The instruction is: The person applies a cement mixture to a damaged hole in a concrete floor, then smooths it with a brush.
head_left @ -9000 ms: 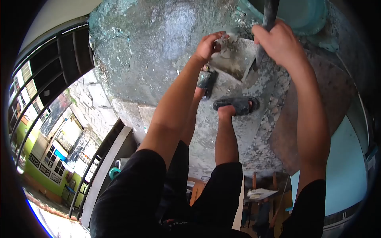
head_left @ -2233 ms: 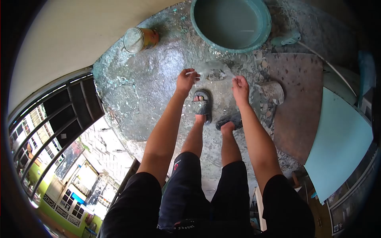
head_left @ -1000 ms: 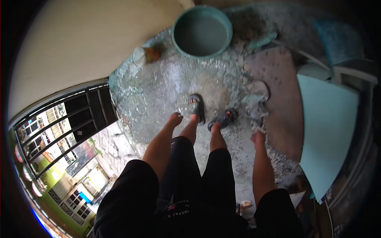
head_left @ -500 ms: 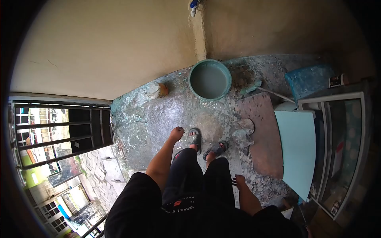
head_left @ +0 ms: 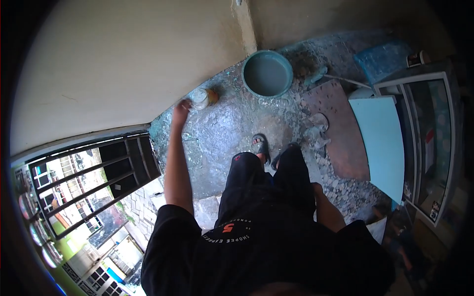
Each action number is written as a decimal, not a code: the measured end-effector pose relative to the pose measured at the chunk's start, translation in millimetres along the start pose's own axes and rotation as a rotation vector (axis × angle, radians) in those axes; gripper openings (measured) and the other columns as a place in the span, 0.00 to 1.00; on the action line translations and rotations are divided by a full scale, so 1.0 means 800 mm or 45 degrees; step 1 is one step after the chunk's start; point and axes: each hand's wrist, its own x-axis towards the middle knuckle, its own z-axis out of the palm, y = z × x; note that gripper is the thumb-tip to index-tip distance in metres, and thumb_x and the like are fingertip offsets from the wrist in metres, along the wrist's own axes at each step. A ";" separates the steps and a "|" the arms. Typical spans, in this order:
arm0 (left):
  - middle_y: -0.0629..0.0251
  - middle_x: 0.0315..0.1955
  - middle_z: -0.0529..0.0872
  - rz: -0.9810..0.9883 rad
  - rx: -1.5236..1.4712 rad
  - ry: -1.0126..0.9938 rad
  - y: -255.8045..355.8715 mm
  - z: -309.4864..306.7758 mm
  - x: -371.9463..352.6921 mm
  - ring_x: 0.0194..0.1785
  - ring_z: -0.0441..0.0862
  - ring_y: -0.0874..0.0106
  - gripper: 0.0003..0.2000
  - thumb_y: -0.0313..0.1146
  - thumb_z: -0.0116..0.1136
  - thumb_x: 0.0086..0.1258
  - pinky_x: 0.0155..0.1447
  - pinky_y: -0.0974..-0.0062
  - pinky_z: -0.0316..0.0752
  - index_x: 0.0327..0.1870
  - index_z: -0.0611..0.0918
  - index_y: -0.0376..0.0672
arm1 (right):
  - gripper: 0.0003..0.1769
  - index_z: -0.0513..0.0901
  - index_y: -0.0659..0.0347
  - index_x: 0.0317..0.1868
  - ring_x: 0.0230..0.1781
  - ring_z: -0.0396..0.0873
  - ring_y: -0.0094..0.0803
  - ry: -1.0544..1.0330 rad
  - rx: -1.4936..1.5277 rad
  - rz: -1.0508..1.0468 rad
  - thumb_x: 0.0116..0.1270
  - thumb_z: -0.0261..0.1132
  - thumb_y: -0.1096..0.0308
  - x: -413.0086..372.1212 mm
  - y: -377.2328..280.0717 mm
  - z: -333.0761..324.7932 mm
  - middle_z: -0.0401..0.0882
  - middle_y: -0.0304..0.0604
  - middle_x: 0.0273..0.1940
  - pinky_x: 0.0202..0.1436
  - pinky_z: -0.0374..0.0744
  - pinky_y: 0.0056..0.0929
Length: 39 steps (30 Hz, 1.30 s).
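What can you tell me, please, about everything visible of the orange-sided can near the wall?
The can is round, with a whitish top and an orange-yellow side; its material is unclear. It appears upright on the wet-looking floor, near the wall. The left hand is close beside it; whether they touch cannot be told.

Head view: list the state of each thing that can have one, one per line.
Can: on the floor, lid unclear
Green basin: uncovered, holding greyish liquid
Plastic bag: crumpled
Brown board: lying flat
Sandals: worn
Left hand: by the can, contact unclear
Right hand: partly hidden, grip unclear
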 end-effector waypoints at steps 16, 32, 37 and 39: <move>0.53 0.56 0.62 0.881 1.894 2.001 0.495 -0.246 0.427 0.63 0.56 0.54 0.32 0.51 0.50 0.63 0.64 0.49 0.48 0.60 0.60 0.36 | 0.14 0.71 0.51 0.48 0.37 0.77 0.39 -0.229 1.116 1.109 0.64 0.53 0.59 0.016 -0.056 -0.084 0.77 0.43 0.40 0.37 0.76 0.43; 0.45 0.69 0.39 0.887 1.456 1.624 0.507 -0.172 0.415 0.71 0.38 0.49 0.34 0.53 0.28 0.72 0.68 0.45 0.33 0.69 0.41 0.36 | 0.16 0.71 0.56 0.49 0.36 0.78 0.38 -0.420 0.940 1.190 0.62 0.56 0.60 0.108 -0.159 -0.155 0.77 0.45 0.40 0.37 0.77 0.41; 0.43 0.68 0.39 1.066 1.317 1.549 0.500 -0.182 0.429 0.71 0.40 0.49 0.34 0.54 0.26 0.72 0.68 0.44 0.36 0.69 0.41 0.36 | 0.16 0.73 0.56 0.49 0.35 0.75 0.33 -0.508 0.931 1.118 0.62 0.55 0.59 0.106 -0.167 -0.147 0.76 0.43 0.40 0.36 0.74 0.35; 0.42 0.68 0.40 1.017 1.398 1.626 0.502 -0.180 0.428 0.70 0.41 0.48 0.35 0.55 0.25 0.72 0.67 0.44 0.38 0.69 0.41 0.35 | 0.17 0.73 0.55 0.49 0.35 0.73 0.30 -0.629 0.885 1.108 0.63 0.55 0.58 0.102 -0.161 -0.144 0.75 0.42 0.40 0.35 0.72 0.32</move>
